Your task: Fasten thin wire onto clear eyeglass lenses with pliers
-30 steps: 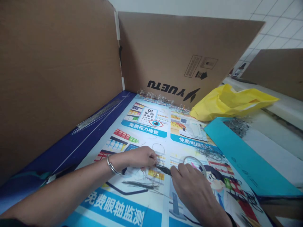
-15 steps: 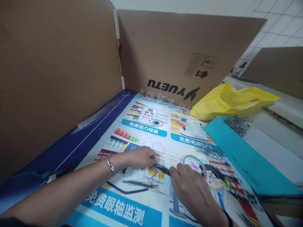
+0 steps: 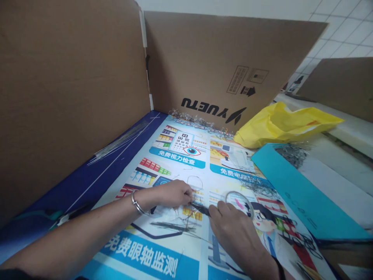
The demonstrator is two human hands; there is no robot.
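My left hand [image 3: 176, 193], with a silver bangle at its wrist, is closed in a pinch; what lies between its fingertips is too small to make out. Dark pliers [image 3: 201, 209] point left from my right hand [image 3: 233, 227], which is wrapped round them, and their tip is at my left fingertips. Thin wires [image 3: 173, 226] lie on the printed poster [image 3: 190, 254] just below both hands. A wire loop [image 3: 195, 182] is above my left hand, and a pale ring [image 3: 252, 210] lies beyond my right hand.
Cardboard panels [image 3: 204, 58] stand behind and at the left. Straight wires [image 3: 116, 144] lie on the blue surface. At the right are a yellow bag [image 3: 271, 126], a turquoise box [image 3: 309, 198] holding tangled wire pieces, and black loops [image 3: 305, 243]. Another wire pile [image 3: 258, 184] sits nearer.
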